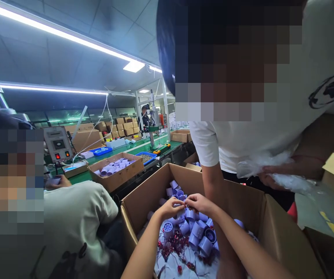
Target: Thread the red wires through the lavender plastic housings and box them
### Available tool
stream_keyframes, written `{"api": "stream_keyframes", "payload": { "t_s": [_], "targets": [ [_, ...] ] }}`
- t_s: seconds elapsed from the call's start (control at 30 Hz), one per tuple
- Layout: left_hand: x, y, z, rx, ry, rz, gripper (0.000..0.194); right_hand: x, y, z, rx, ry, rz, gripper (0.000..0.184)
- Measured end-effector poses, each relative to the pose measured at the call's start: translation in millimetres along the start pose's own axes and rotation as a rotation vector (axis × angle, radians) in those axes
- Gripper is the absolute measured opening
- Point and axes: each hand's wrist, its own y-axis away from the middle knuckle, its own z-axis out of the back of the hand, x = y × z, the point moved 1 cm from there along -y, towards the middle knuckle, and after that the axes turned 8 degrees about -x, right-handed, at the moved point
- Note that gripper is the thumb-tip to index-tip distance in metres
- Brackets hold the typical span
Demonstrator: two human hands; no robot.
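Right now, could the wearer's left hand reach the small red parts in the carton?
Probably yes: the left hand is over the open carton, and the small red parts lie exposed nearby, with nothing visibly between.

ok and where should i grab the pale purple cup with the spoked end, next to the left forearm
Probably by the round side wall of the pale purple cup, thumb and fingers on opposite sides, coming from above: its spoked end is turned up toward the camera, and red wired pieces lie close on its near side. How free its far side is, I can't tell.
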Motion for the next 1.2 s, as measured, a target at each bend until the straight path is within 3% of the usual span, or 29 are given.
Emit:
{"api": "stream_keyframes", "payload": {
  "t_s": [0.23,0.37,0.57,0.73,0.97,1.2],
  "targets": [
    [-2.4,-0.7,7.0,-0.152,0.115,-0.131,0.025,10.0,3.3,0.4,0.068,-0.324,0.071,0.027],
    [-4.1,-1.0,10.0,-0.295,0.184,-0.184,0.021,19.8,8.7,3.2,0.082,-0.496,0.091,0.046],
    [-1.6,0.5,18.1,-0.486,0.305,-0.183,0.018,35.4,17.2,10.2,0.061,-0.670,0.095,0.050],
    [3.6,-2.0,24.3,-0.632,0.477,-0.093,0.059,43.6,22.3,15.9,0.045,-0.763,0.095,0.040],
    [-6.4,-4.3,20.5,-0.576,0.810,-0.017,0.081,43.1,20.7,11.6,0.082,-0.811,0.138,0.036],
    [-9.5,-7.2,26.7,-0.578,1.203,0.202,0.032,47.0,24.6,4.3,0.171,-0.752,0.201,0.036]
  ]
}}
